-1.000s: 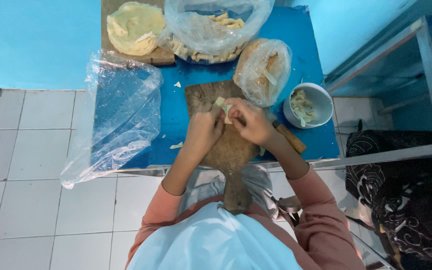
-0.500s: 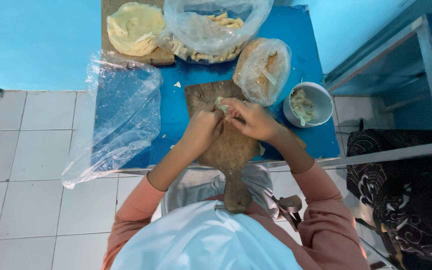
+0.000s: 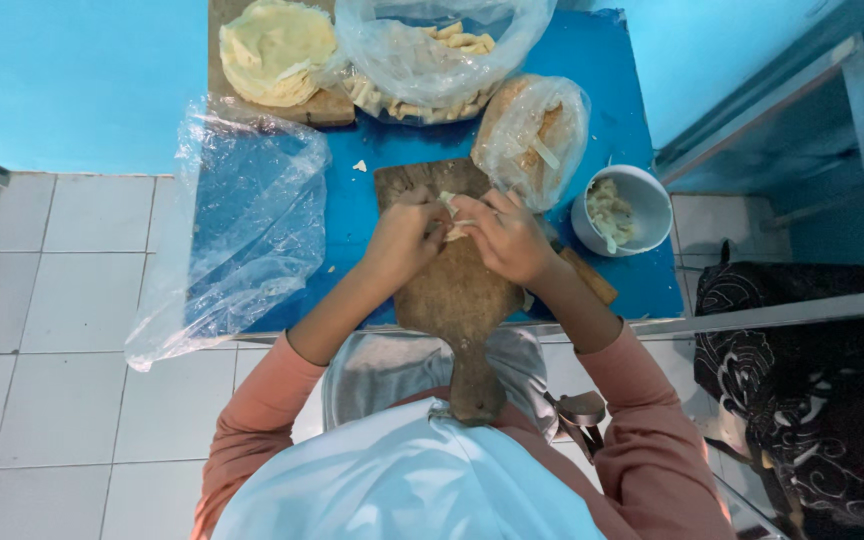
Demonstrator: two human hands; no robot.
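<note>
I see my left hand point(image 3: 404, 238) and right hand point(image 3: 508, 238) meeting over the top of the worn wooden board point(image 3: 460, 290), both pinching one small, pale, soft piece of dough point(image 3: 452, 213) between their fingertips. Just right of the hands stand a crinkled clear bag of filling point(image 3: 534, 135) and a round white bowl point(image 3: 624, 208). A flat clear plastic sheet point(image 3: 242, 225) drapes over the left of the blue tabletop point(image 3: 612, 90).

On our table point(image 3: 612, 70): wooden board point(image 3: 457, 290) at the near centre, bowl point(image 3: 624, 208) to its right, empty plastic sheet point(image 3: 242, 220) to its left; behind it, flat dough stack point(image 3: 274, 38) left, two filled bags point(image 3: 432, 50) beside it.
</note>
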